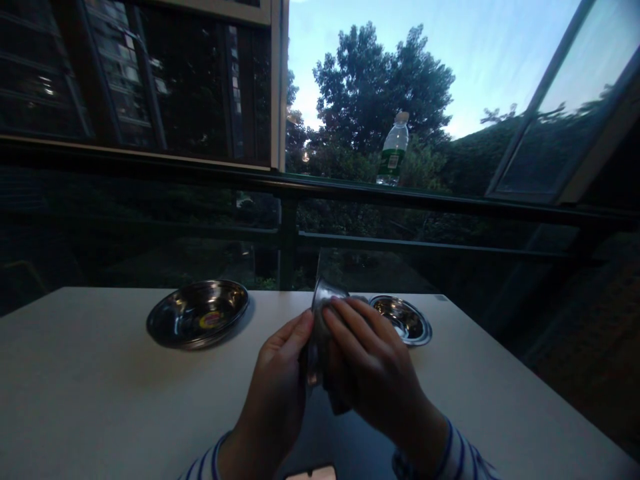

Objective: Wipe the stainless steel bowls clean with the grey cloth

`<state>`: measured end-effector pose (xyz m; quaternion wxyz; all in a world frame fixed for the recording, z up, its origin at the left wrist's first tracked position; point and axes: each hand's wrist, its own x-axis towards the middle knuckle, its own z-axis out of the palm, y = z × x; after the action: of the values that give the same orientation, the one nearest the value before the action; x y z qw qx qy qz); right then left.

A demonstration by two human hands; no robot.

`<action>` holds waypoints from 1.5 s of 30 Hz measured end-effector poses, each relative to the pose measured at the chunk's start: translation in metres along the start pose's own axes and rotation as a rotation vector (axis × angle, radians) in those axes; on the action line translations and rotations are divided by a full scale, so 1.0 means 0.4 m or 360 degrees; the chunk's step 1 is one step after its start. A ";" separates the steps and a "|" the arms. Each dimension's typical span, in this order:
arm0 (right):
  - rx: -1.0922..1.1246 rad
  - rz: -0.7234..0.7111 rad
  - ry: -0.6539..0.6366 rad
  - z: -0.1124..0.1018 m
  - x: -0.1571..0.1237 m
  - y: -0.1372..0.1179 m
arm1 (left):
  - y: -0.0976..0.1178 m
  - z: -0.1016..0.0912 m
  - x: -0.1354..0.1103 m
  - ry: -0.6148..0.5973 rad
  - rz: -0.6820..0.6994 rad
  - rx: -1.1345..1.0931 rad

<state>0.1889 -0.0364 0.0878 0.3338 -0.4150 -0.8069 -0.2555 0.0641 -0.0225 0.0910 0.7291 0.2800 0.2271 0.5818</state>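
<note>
Both my hands hold one steel bowl [320,313] tipped on its edge above the white table [90,393]. My left hand [280,383] grips its rim from the left, thumb against the inside. On the bowl's outer side my right hand [373,373] lies with its fingers pressed on a dark cloth [334,393]. A larger steel bowl [197,315] with a sticker inside sits on the table to the left. Just behind my right hand is a smaller steel bowl [404,320].
A dark railing [450,203] runs behind the table, with a plastic water bottle [393,150] standing on it. The lit edge of a phone [311,473] shows at the bottom of the view. The table's right edge falls off near the glass.
</note>
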 end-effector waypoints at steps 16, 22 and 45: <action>-0.0080 -0.0273 0.0003 0.006 -0.007 -0.032 | 0.019 -0.011 0.012 0.0048 -0.0079 -0.0051; -0.0085 0.0043 -0.0018 0.012 -0.011 -0.008 | -0.012 -0.011 0.010 -0.0047 -0.0109 -0.0008; -0.0076 -0.0232 0.0074 0.029 -0.026 -0.049 | 0.019 -0.026 0.025 0.0095 -0.0040 -0.0004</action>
<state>0.1729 -0.0438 0.0698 0.3230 -0.3570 -0.8207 -0.3078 0.0540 -0.0099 0.0884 0.7295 0.2587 0.2515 0.5810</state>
